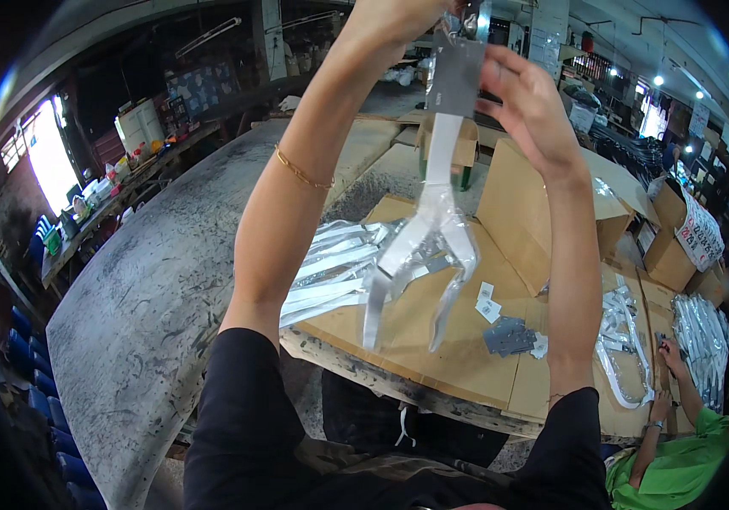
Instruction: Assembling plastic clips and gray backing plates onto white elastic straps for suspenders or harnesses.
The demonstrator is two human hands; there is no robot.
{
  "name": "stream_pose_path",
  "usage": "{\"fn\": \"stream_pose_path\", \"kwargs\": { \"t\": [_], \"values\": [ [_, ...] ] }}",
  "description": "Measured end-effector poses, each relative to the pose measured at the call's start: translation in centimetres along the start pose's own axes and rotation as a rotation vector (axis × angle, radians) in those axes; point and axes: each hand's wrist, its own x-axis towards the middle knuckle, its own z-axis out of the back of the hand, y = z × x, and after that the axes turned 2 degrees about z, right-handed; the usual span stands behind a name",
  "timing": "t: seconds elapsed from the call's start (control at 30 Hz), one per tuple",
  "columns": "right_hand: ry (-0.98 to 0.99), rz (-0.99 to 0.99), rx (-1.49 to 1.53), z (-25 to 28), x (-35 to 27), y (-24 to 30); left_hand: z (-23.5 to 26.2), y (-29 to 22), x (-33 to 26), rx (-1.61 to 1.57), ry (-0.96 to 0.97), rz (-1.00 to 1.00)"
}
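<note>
A white strap in clear wrap (436,212) hangs upright in front of me, its lower ends splitting apart. Around its upper part sits a dark grey card (454,78). My left hand (411,15) is closed at the top of the strap, partly cut off by the picture's upper edge. Beside the card's right edge is my right hand (530,106), slightly blurred, fingers apart; whether the fingertips touch the card I cannot tell. Below on the cardboard lie several grey cards (510,337) and small white labels (487,303). A pile of wrapped white straps (330,268) rests to the left.
Cardboard sheets (458,365) cover part of the large worn table (143,280). An open carton (513,191) stands behind my right forearm. At right, a person in a green shirt (679,463) handles things near more wrapped straps (700,331). Blue stools (20,353) line the left.
</note>
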Motion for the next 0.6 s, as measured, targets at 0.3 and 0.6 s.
{"fn": "stream_pose_path", "kwargs": {
  "t": [0.3, 0.6],
  "values": [
    [-0.229, -0.177, 0.252, -2.7, 1.5, -2.0, -1.4, 3.2, -1.4, -0.160, -0.133, 0.004],
    [-0.261, 0.060, -0.289, -0.2, 4.9, 2.3, -1.4, 4.6, -2.7, -0.112, -0.113, 0.102]
  ]
}}
